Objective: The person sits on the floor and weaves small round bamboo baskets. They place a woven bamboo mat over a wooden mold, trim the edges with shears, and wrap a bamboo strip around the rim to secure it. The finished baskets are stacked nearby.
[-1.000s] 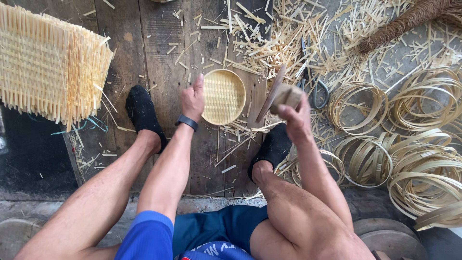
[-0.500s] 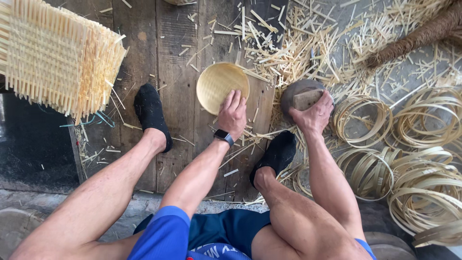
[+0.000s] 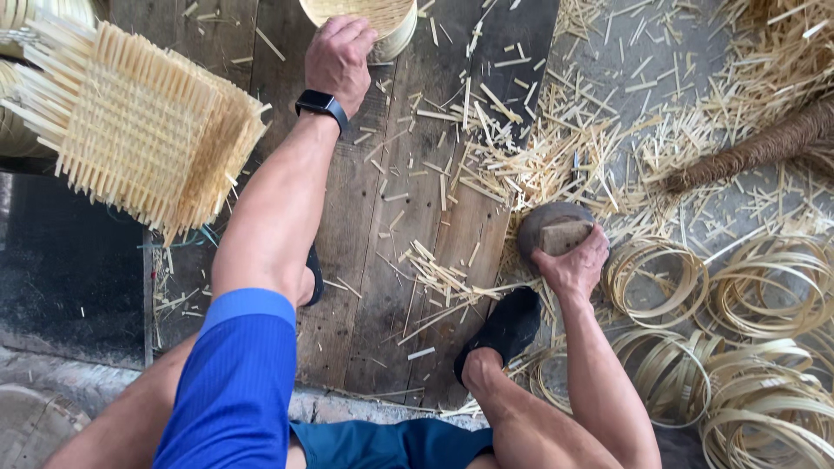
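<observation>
Left hand (image 3: 340, 59) grips the pale round woven tray (image 3: 360, 19) (partly cropped) — right hand (image 3: 573, 265) clasps a dark wooden block (image 3: 556, 229).

Woven mat (image 3: 143, 139): square, pale bamboo, loose strip ends bristling on every side — upper left.
Bamboo hoops (image 3: 738, 347): coiled rings, heaped at my right.
Offcuts (image 3: 539, 156): short splinters scattered over the wooden planks (image 3: 382, 260).
Fibre bundle (image 3: 764, 143): brown, rough — upper right.
My black shoes (image 3: 504, 330): resting on the planks.

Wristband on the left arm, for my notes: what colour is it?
Black, clearest in the head view.
</observation>
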